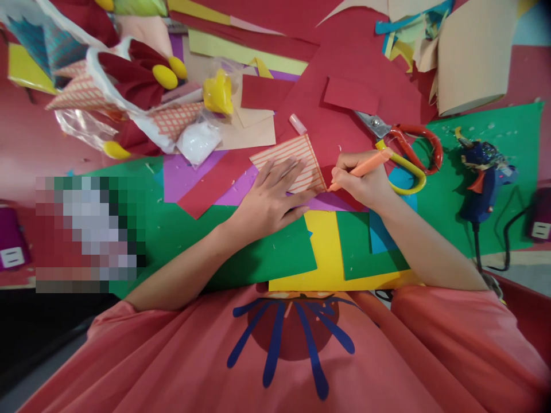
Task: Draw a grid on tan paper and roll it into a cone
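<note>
A pale paper piece (297,150) with orange stripes lies on red and purple sheets in the middle. My left hand (275,192) rests flat on it, fingers spread, pressing its lower part. My right hand (361,178) is closed around an orange marker (371,163), whose tip touches the paper's lower right corner. Just above the striped paper lies a pinkish marker cap (297,123). Scissors (404,140) with red and yellow handles lie partly open beyond my right hand.
A blue glue gun (484,183) with a black cord lies at the right on a green sheet (525,137). Striped and checked cones with red fabric (124,74) fill the upper left. A beige paper roll (473,57) stands upper right.
</note>
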`<state>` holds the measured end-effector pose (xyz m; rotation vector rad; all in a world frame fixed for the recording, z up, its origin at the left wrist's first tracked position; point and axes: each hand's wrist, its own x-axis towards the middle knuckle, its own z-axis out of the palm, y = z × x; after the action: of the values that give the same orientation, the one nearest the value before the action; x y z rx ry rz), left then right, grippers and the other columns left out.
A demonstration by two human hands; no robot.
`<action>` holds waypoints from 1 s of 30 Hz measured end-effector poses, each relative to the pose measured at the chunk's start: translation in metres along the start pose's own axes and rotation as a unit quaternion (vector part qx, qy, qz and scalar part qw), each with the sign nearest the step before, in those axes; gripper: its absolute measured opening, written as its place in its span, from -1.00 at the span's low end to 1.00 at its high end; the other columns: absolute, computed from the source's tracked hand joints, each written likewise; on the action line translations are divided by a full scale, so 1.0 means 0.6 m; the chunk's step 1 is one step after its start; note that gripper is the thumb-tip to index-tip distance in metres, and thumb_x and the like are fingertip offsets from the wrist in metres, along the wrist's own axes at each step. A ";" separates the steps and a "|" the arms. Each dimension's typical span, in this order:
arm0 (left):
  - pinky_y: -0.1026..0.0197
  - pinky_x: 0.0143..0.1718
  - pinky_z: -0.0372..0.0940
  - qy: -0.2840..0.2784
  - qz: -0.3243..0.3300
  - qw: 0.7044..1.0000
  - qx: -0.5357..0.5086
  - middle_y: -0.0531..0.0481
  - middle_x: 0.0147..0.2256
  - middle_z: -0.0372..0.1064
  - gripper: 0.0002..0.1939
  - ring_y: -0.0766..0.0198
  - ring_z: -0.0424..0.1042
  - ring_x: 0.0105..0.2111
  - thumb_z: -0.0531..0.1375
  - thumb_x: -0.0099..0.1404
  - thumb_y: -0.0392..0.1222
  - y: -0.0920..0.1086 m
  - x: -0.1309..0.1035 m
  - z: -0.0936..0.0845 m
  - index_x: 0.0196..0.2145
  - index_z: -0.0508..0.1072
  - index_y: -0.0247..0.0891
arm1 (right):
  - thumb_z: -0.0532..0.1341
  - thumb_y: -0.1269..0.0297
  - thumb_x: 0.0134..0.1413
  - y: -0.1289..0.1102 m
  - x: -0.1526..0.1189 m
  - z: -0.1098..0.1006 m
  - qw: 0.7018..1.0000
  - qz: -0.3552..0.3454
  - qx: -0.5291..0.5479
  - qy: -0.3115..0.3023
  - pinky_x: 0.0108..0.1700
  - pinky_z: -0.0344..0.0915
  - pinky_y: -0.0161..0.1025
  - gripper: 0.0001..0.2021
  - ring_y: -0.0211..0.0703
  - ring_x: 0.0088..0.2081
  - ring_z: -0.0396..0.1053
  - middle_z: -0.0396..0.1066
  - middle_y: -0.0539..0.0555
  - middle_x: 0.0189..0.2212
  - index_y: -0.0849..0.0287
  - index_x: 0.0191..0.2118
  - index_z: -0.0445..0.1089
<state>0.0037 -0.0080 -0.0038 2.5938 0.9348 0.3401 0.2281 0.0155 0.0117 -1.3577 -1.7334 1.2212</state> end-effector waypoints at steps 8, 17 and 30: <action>-0.30 0.24 0.01 0.000 0.015 1.000 0.000 -0.18 0.30 0.09 -0.60 -0.09 0.09 0.30 0.08 0.41 -0.10 -0.002 -0.001 -0.002 0.18 0.32 -0.01 | 0.18 0.15 0.16 0.007 0.000 0.001 0.985 -0.014 0.135 0.108 -0.61 0.14 -0.31 -0.72 -0.35 -0.66 0.24 0.35 -0.05 -0.63 0.14 -0.52 0.35; 0.01 0.16 0.25 0.013 0.103 0.995 -0.010 -0.16 0.11 0.39 -0.64 0.12 0.35 0.13 0.03 0.45 -0.23 0.007 0.003 -0.007 0.14 0.34 -0.32 | 0.25 0.00 0.11 0.013 -0.002 0.000 0.987 -0.003 0.110 0.120 -0.58 0.22 -0.31 -0.72 -0.33 -0.59 0.33 0.43 -0.03 -0.56 0.12 -0.42 0.44; -0.17 0.21 0.17 0.020 0.063 0.998 0.000 -0.32 0.27 0.12 -0.71 -0.06 0.12 0.29 0.00 0.44 -0.25 0.009 0.003 0.009 0.04 0.39 -0.29 | 0.22 0.13 0.17 0.002 0.003 0.003 0.996 -0.008 -0.012 0.093 -0.47 0.15 -0.28 -0.64 -0.36 -0.61 0.19 0.25 -0.10 -0.69 0.13 -0.58 0.19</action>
<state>0.0101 -0.0118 -0.0060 2.6617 0.7870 0.4268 0.2265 0.0168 0.0099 -1.4206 -1.6306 1.0333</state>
